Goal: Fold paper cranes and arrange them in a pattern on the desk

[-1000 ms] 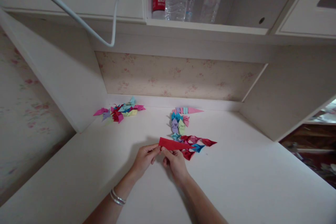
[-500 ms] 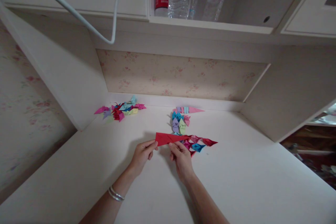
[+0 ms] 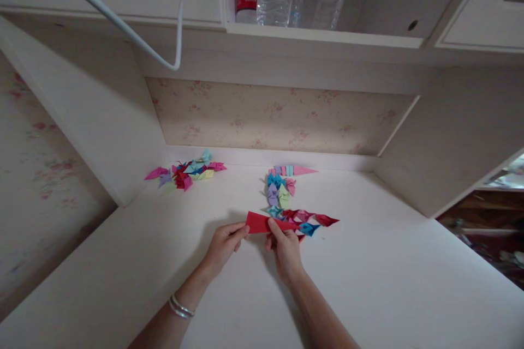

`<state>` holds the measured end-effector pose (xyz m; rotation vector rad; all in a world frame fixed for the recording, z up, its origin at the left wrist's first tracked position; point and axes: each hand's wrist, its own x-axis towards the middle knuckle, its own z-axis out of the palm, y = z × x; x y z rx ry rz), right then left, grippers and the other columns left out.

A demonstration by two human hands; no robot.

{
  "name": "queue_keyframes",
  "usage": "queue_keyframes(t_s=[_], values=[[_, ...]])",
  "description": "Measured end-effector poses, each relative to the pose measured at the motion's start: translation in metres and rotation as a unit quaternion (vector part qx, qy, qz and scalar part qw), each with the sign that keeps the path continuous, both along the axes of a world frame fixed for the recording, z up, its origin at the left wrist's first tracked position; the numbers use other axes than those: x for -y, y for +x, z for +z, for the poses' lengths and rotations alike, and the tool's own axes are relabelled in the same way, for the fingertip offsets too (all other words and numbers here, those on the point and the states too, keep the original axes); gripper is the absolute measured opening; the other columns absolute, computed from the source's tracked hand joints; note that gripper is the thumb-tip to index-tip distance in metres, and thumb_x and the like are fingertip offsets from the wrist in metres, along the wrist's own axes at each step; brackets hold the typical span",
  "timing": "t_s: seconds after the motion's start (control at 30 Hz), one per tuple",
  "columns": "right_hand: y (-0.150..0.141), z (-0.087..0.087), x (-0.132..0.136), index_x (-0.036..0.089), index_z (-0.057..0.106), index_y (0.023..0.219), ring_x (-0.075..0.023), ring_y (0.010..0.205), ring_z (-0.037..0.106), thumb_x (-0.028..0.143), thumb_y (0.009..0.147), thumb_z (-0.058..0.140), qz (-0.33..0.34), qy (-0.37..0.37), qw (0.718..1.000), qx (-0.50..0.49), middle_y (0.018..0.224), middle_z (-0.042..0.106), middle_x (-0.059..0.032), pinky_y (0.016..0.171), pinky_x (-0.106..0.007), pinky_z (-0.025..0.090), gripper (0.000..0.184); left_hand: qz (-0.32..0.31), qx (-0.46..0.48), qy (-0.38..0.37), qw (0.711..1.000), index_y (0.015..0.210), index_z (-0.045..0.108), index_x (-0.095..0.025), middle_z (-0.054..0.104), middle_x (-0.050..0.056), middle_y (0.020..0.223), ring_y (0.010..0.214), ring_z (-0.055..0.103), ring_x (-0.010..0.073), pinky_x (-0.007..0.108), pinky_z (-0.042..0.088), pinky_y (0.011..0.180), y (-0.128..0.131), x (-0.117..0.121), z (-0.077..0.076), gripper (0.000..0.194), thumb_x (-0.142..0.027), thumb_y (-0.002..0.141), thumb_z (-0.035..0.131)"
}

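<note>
Left hand [image 3: 221,245] and right hand [image 3: 288,253] hold a tapered, apparently folded red paper [image 3: 257,223] above the white bench [image 3: 380,289] — each grip pinched closed upon it.

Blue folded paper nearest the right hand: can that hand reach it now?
Probably yes: the blue folded paper lies beside the right hand, its right end uncovered, but that hand holds red paper.

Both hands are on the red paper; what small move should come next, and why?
I'd probably have the right hand press its thumb along the long, tapering red paper: that thumb lies on top partway along, while the left hand pinches the wide end.
</note>
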<state>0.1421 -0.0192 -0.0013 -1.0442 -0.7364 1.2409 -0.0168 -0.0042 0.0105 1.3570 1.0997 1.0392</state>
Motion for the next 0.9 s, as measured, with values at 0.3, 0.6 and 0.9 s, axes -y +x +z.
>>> queue_keyframes(t_s=[0.3,0.6,0.9], values=[[0.0013,0.0015,0.0017,0.016,0.056,0.044,-0.0108,0.039,0.042,0.055,0.079,0.06,-0.01,-0.012,0.999,0.047,0.038,0.052,-0.0014,0.047,-0.025,0.032,0.052,-0.004,-0.012,-0.008,1.0,0.067,0.064,-0.013,0.05,-0.001,0.056,0.046,0.034,0.0075,0.022,0.021,0.044,0.0015,0.0003,0.003,0.039,-0.05,0.077,0.059],[-0.0008,0.0016,0.0002,0.016,0.064,0.065,-0.013,0.04,0.046,0.064,0.083,0.046,-0.056,-0.002,0.997,0.049,0.04,0.054,-0.0008,0.047,-0.025,0.035,0.055,0.034,0.024,-0.024,0.999,0.071,0.069,-0.013,0.055,0.0,0.058,0.044,0.033,0.006,0.021,0.02,0.042,0.0005,-0.0022,0.0002,0.035,-0.048,0.072,0.063],[0.0008,0.0065,0.0031,0.013,0.059,0.114,-0.017,0.044,0.052,0.066,0.084,0.042,-0.073,0.007,0.996,0.042,0.042,0.055,0.0016,0.047,-0.026,0.036,0.063,0.033,0.083,-0.041,0.995,0.099,0.069,-0.011,0.054,0.0,0.064,0.045,0.032,0.0048,0.02,0.019,0.041,-0.0026,-0.0057,-0.0051,0.039,-0.04,0.073,0.065]])
